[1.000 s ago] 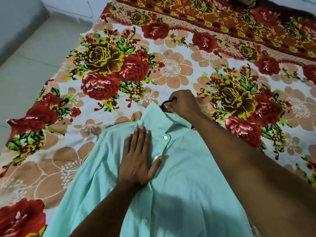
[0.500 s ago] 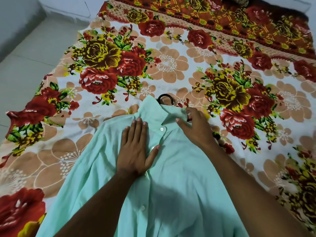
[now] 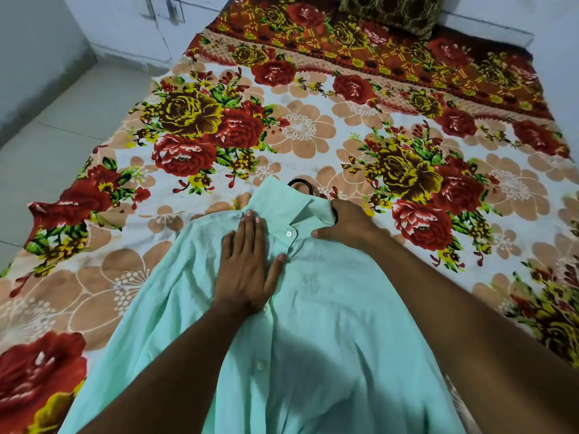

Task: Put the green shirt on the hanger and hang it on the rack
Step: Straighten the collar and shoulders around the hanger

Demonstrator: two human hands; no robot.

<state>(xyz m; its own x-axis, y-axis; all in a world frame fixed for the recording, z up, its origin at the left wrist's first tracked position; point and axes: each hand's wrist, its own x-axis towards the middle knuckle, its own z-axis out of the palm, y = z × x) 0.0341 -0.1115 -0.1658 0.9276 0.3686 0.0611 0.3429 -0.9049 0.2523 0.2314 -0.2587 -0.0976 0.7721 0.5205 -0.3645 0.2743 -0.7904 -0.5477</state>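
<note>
Hanger (image 3: 301,185): only dark hook shows above collar; rest buried under green shirt (image 3: 329,324). Shirt hem, lower sleeves cut off by bottom edge. Right hand (image 3: 347,225): fingertips tucked under collar, grip unreadable. Both forearms run out of view below shirt. Pillow (image 3: 391,10) far beyond shirt, top cropped. Bedsheet (image 3: 313,136) cropped right of shirt.

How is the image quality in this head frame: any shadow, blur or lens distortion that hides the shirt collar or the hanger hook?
Head view: soft, even indoor light, no glare. A dark shadow lies on the lower green shirt between the forearms. Wide-angle bending shows at the bedsheet edges. The collar, left hand, right hand and black hanger hook are sharp enough to read.
</note>
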